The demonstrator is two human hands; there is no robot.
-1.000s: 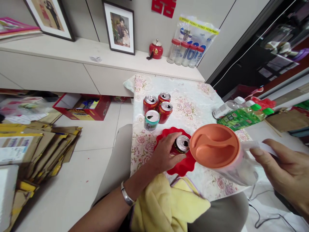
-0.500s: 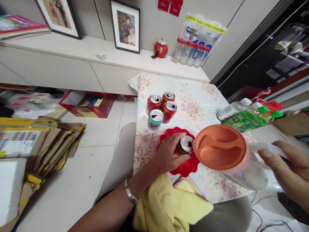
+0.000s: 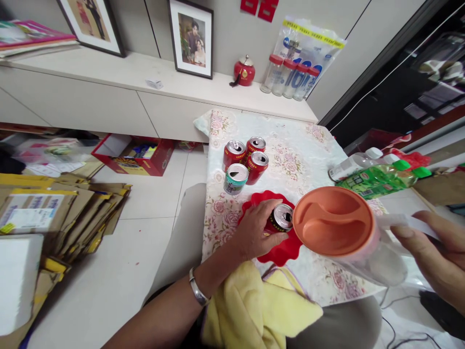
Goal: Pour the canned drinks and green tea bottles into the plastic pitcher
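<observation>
My left hand (image 3: 256, 229) is wrapped around an opened drink can (image 3: 282, 217), which stands in a red scalloped dish (image 3: 278, 255). At the right, my right hand (image 3: 434, 247) grips the white handle of a clear pitcher (image 3: 381, 266). The pitcher is tilted to the left, and its orange lid (image 3: 334, 220) comes close to the can's top; whether they touch I cannot tell. No liquid stream shows. Beyond the dish stand several more opened cans: a teal one (image 3: 235, 180) and red ones (image 3: 257, 168). A yellow cloth (image 3: 250, 310) lies across my lap.
A floral tablecloth (image 3: 286, 162) covers the table. Plastic bottles with green caps (image 3: 378, 180) lie at its right edge. Behind it, a white cabinet (image 3: 174, 89) holds picture frames, a red pot (image 3: 244, 72) and glass jars (image 3: 288, 80). Flattened cardboard (image 3: 83, 218) fills the floor at left.
The view has shifted slightly, moving everything a little to the right. Both hands keep their holds, and the pitcher stays tilted at the can.
</observation>
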